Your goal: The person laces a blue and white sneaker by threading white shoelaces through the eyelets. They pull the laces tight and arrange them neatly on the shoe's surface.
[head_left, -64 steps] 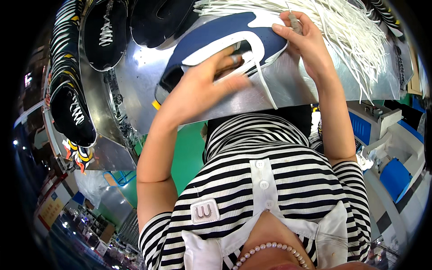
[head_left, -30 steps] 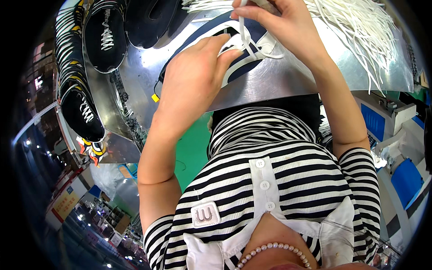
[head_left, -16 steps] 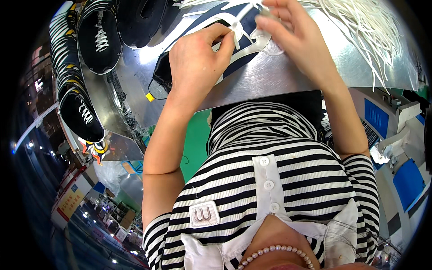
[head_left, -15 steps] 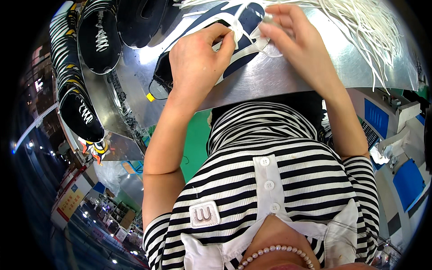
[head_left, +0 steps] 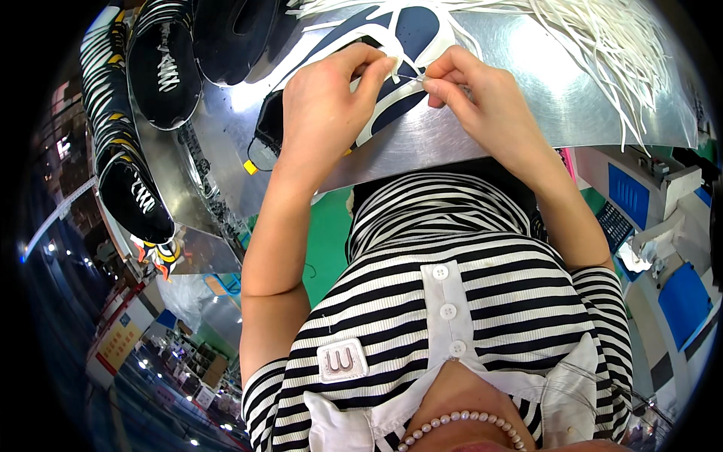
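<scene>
Navy-and-white shoe (head_left: pixel 419 32) lies upper centre — left hand (head_left: pixel 325 96) pinching it, right hand (head_left: pixel 486 98) now drawn in just beside, pinching something thin (head_left: pixel 408 77) — both working one spot.

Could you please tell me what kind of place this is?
Probably a shoe workshop or factory: a large bundle of loose white laces lies on a metal table, near a blue-and-white shoe and several dark shoes.
</scene>
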Demonstrator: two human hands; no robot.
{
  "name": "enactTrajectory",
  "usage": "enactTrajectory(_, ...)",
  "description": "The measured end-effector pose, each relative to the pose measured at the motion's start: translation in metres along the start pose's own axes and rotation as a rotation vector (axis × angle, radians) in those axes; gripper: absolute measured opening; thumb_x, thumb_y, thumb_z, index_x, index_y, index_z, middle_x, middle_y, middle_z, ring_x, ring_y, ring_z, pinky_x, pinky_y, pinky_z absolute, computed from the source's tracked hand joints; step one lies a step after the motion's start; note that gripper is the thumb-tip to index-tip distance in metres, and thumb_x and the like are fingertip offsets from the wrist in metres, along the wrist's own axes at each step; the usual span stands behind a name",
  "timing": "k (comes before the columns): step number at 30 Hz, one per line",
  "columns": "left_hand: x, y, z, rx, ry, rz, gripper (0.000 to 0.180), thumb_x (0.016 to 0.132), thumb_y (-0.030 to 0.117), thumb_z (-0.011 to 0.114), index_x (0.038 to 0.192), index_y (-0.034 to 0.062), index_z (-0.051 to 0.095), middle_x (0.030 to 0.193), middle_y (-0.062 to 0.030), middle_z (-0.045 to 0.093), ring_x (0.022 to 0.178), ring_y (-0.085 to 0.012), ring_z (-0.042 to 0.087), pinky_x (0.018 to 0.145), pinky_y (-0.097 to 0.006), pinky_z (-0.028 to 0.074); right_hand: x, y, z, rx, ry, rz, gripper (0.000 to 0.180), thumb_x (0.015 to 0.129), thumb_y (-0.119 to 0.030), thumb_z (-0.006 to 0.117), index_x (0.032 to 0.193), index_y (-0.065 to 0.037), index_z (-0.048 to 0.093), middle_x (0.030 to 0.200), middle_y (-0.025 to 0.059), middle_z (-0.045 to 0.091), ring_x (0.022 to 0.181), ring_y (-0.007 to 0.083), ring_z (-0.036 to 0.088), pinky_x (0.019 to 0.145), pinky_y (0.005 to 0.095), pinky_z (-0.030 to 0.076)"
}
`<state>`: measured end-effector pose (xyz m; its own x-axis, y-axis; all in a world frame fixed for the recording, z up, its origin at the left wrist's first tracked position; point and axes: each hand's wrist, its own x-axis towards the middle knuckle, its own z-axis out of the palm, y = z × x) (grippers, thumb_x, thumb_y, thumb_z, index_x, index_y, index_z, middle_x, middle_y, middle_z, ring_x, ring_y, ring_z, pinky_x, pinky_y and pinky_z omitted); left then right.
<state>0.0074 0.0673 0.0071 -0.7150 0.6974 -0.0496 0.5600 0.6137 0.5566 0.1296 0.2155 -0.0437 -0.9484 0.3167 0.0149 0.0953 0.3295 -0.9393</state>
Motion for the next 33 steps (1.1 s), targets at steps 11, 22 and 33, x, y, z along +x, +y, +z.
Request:
enactTrajectory(11,-0.008,-0.014,-0.002,-0.031,-0.019,0.134,0.033,0.083,0.015,0.076,0.113,0.0017,0.07,0.09,-0.0097,0.074,0.08,-0.0128,0.068,0.074,-0.025,0.052,-0.002,-0.006,0.001,-0.309,0.129,-0.199,0.012,0.091,-0.019,0.064,0.093,-0.01,0.057,0.073,0.0055,0.066,0.064,0.0271,0.065,0.056,0.0381,0.047)
enactTrajectory(22,-0.01,-0.011,0.001,-0.073,-0.012,0.057,0.029,0.087,0.017,0.073,0.111,-0.0003,0.07,0.088,-0.0075,0.072,0.08,-0.0099,0.065,0.075,-0.024,0.051,-0.008,-0.007,0.006,-0.472,0.188,-0.292,0.011,0.09,-0.018,0.064,0.091,-0.012,0.055,0.075,0.0022,0.063,0.066,0.024,0.063,0.053,0.0366,0.045)
enactTrajectory(33,-0.017,-0.014,0.002,-0.116,-0.056,0.08,0.031,0.087,0.015,0.074,0.112,-0.0016,0.069,0.094,-0.0081,0.073,0.084,-0.0105,0.066,0.08,-0.025,0.052,-0.013,-0.008,0.005,-0.436,0.196,-0.304,0.01,0.091,-0.017,0.063,0.09,-0.011,0.055,0.076,0.002,0.063,0.067,0.0248,0.064,0.054,0.0365,0.045)
